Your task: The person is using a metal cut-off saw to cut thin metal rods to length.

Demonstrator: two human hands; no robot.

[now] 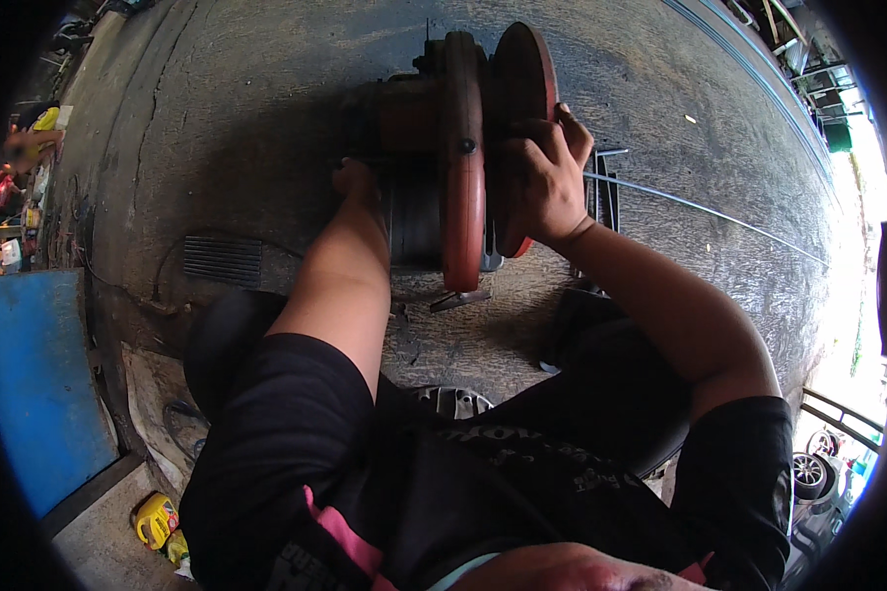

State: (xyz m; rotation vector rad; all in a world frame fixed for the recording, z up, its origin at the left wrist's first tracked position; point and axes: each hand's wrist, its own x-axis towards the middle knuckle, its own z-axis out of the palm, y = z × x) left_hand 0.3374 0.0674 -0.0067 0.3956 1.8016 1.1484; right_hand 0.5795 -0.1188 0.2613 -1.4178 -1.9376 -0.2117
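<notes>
In front of me on the ground stands a cut-off saw (414,212) with a curved red blade guard (463,187). To the right of the guard, a large round red-rimmed disc (530,74) stands on edge. My right hand (552,182) is closed on the disc's right side, its fingers bent against the face and rim; the thumb is hard to see. My left hand (355,180) is closed at the saw's left side, in deep shadow. What it grips there is hidden. A small metal lever (460,299) sticks out below the guard.
A long thin metal rod (705,210) runs right from the saw across the concrete floor (719,148). Left lie a dark ribbed plate (223,260) and a cable (118,281). A blue panel (39,384) and yellow container (155,519) are lower left. Another person (32,148) is far left.
</notes>
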